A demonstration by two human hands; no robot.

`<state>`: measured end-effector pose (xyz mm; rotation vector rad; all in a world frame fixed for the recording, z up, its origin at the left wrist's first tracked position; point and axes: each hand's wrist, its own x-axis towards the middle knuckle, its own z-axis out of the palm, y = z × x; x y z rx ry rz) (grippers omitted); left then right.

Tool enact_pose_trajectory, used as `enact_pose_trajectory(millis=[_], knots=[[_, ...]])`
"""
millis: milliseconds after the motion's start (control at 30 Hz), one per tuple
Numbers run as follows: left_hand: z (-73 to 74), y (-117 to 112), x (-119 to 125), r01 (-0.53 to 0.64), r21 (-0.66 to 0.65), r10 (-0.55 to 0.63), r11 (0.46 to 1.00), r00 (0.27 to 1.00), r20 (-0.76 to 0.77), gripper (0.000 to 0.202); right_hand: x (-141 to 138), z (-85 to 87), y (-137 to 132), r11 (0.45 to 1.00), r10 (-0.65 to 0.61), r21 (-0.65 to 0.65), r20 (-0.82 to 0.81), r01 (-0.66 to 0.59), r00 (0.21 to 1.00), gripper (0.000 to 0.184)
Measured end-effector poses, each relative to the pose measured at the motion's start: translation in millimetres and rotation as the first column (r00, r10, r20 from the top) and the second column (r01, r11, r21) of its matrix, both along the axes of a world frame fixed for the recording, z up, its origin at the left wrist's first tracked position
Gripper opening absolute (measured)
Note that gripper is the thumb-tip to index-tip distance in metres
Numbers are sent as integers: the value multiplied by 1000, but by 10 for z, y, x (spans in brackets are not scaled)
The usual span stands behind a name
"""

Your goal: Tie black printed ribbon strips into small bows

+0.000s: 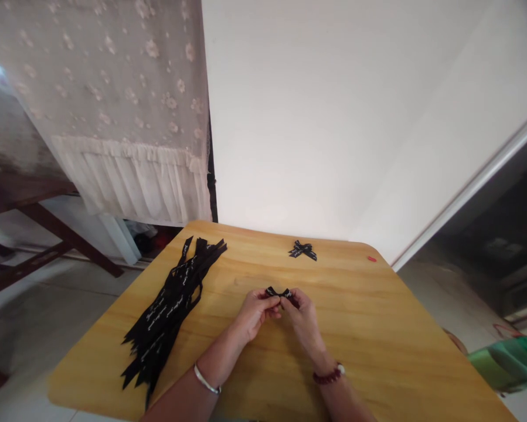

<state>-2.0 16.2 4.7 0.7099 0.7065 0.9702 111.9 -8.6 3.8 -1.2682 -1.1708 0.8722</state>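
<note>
A black ribbon bow [278, 292] with white lettering is held between my two hands, over the middle of the wooden table. My left hand [259, 310] pinches its left side with thumb and fingers, and my right hand [301, 310] pinches the right side. The thumbs meet near the bow's centre. Most of the ribbon below the loops is hidden behind my fingers. Farther back on the table lies a finished-looking black bow [302, 250] with crossed tails. To the left of my hands is a pile of black printed ribbon strips [170, 310], their ends cut at a slant.
The wooden table [369, 334] has rounded corners and stands against a white wall [333, 117]. A small red object [371, 259] lies near its far right corner. A lace curtain [126, 105] hangs at the left, by a dark wooden stool [47, 223]. Something green [507, 363] is beyond the right edge.
</note>
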Motion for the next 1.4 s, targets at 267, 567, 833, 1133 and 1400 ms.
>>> enact_pose_trajectory(millis=[267, 567, 833, 1133, 1400], knots=[[32, 7, -16, -42, 14, 43, 999, 997, -58, 18, 10, 16, -13, 999, 44, 32, -10, -44, 999, 11], [94, 36, -57, -149, -27, 144, 988, 980, -140, 16, 37, -23, -7, 1000, 13, 13, 140, -15, 990, 9], [99, 36, -72, -115, -142, 111, 983, 993, -33, 12, 59, -63, -15, 1000, 7, 15, 280, -12, 960, 12], [68, 48, -83, -72, -172, 70, 982, 997, -17, 11, 37, -51, -22, 1000, 29, -3, 293, -29, 956, 12], [65, 37, -54, -81, -87, 71, 993, 991, -112, 6, 83, -21, -9, 999, 47, -23, 177, -43, 983, 19]])
